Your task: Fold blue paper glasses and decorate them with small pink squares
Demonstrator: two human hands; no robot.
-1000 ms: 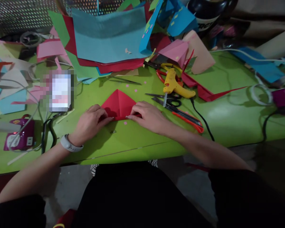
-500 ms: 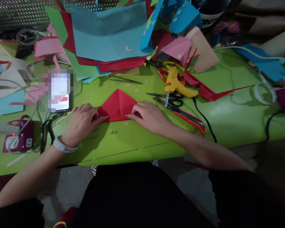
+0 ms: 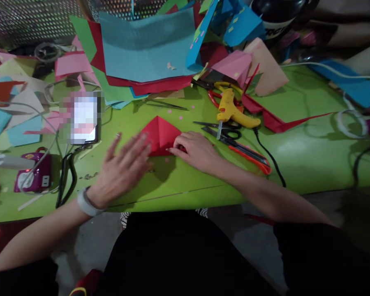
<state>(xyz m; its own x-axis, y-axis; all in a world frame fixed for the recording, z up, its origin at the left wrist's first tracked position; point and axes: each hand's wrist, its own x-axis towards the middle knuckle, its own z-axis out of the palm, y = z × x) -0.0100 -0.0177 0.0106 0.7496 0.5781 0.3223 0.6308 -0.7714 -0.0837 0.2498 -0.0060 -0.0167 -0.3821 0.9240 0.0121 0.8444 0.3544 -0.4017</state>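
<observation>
A folded piece of red paper lies on the green tabletop, its peak pointing away from me and a crease running down its middle. My right hand grips the paper's right corner between thumb and curled fingers. Spread and slightly blurred, my left hand is flat over the paper's left side, with the fingertips overlapping its edge; whether they press on it I cannot tell. A pale band circles my left wrist. The paper's left corner is hidden behind the left hand.
Right of the paper lie a yellow glue gun, black scissors and an orange utility knife. A phone and a purple power adapter with cables are at left. Stacked coloured paper stands behind.
My left hand has let go of the paper's left corner and opened, its fingers now stretched out over the paper. My right hand keeps its hold. The whole view has shifted slightly.
</observation>
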